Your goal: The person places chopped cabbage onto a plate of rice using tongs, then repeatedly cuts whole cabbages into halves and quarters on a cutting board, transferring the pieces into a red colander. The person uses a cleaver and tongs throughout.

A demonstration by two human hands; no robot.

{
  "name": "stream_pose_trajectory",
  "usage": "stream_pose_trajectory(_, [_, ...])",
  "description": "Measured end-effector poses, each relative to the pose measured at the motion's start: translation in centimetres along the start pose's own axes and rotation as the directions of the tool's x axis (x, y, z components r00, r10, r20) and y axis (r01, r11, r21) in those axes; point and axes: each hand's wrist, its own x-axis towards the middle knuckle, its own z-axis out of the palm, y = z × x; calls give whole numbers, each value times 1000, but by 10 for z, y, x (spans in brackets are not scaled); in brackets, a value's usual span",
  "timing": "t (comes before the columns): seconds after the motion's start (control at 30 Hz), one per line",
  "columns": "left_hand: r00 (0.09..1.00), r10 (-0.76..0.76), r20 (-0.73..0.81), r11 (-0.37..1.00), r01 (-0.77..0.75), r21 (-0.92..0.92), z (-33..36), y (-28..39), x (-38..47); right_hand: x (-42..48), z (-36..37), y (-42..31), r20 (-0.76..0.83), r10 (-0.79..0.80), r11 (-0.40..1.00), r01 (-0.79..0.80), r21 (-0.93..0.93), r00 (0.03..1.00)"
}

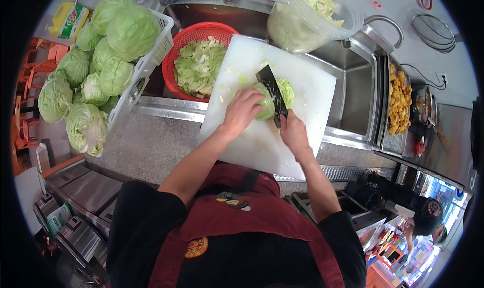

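A white cutting board (257, 140) lies tilted across the sink. My left hand (243, 108) holds down a piece of green cabbage (265, 100) on it. In my right hand (293, 131) is the handle of a cleaver (273, 89), whose dark blade stands between that piece and another cut cabbage piece (285, 91) to its right. Small scraps of leaf are scattered on the board. A red plastic colander (170, 74) with chopped cabbage (198, 66) sits left of the board, partly under its edge.
Whole cabbages (132, 30) fill a white plastic basket (130, 89) at the left. Behind the board stands a clear bucket (289, 27) with cut cabbage. The steel sink (349, 95) and a tray of fried food (399, 100) are at the right. A co-worker (425, 216) is at the far lower right.
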Motion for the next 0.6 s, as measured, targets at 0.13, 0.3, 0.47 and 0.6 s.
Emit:
stream_pose_trajectory(0.13, [998,-49,-32,986,43,-161,0,-11,-4,-10,-3,9,-205,-75,997,73,-15,976])
stream_pose_trajectory(0.3, [998,-65,-23,975,59,-214,5,-23,-6,-9,10,-2,-104,-21,998,26,50,994])
stream_pose_trajectory(0.47, [998,-17,-57,977,5,-213,8,-29,-4,7,2,-13,-94,43,998,-46,-35,995])
stream_pose_trajectory(0.6, [996,18,-90,978,-36,-207,10,-32,-6,-11,-7,-4,-149,26,999,-29,-14,989])
